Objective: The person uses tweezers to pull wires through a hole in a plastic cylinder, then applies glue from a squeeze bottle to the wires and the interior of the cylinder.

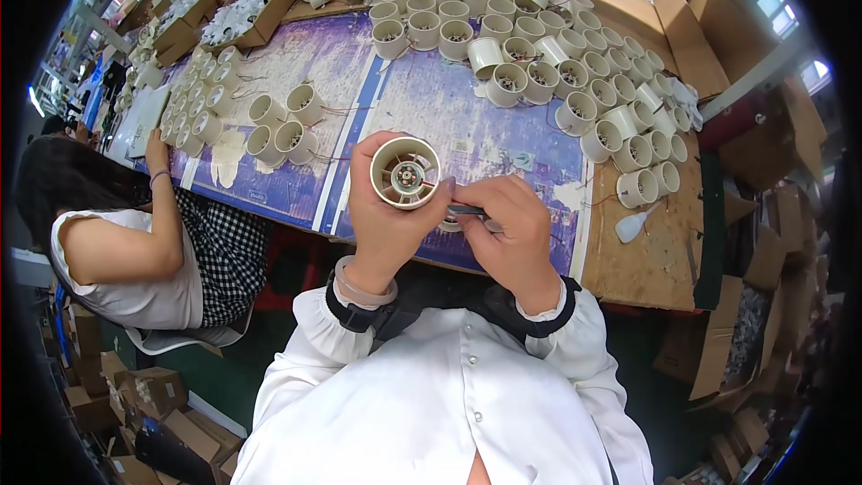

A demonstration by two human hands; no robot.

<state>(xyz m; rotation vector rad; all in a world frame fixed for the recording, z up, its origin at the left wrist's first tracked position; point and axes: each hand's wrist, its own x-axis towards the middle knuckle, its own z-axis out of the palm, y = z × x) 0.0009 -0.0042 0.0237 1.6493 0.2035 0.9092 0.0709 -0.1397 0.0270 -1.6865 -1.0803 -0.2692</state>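
My left hand [382, 229] is closed around a cream round plastic housing [406, 176], its open end tilted up toward me. Inside it show spokes and a small round part with wires at the centre. A thin grey metal tool [465, 210], possibly tweezers, is pinched in my right hand [514, 229] just right of the housing. The fingertips of both hands nearly meet at the housing's right side, where the tool's tip is hidden. Under my hands, part of another cream housing [450, 224] shows near the table's front edge.
Many similar housings [508, 79] with wires crowd the table's far and right sides. Several more [294, 136] stand to the left. A white bulb-shaped piece [631, 226] lies at right. Cardboard boxes [247, 18] hold white parts. Another person [135, 251] sits at left.
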